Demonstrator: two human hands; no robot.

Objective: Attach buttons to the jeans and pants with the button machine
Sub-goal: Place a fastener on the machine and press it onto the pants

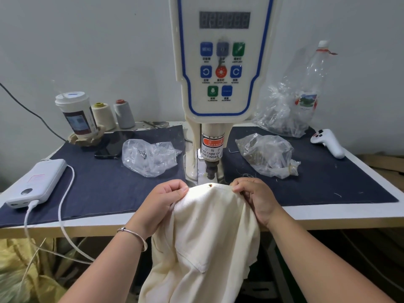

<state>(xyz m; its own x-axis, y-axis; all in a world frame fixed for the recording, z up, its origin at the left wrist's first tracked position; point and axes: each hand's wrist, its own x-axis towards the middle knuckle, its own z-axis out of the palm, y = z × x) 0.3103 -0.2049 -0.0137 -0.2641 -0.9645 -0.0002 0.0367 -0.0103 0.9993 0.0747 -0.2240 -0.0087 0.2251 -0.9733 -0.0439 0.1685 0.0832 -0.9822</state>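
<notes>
Cream pants (207,237) hang over the table's front edge, their top edge stretched flat under the button machine (220,84). My left hand (161,202) pinches the cloth on the left and my right hand (255,197) pinches it on the right. A small red dot (210,185) shows on the cloth between my hands, just below the machine's dark punch head (211,170). A clear bag of small metal parts (148,156) lies left of the machine, and a clear bag of dark buttons (266,154) lies to its right.
A white power bank (37,182) with a cable lies at the left, with a phone (113,145), a paper cup (75,112) and two thread cones (113,114) behind. A white controller (328,142), a plastic bottle (312,84) and another bag stand at the back right. Dark cloth (98,189) covers the table.
</notes>
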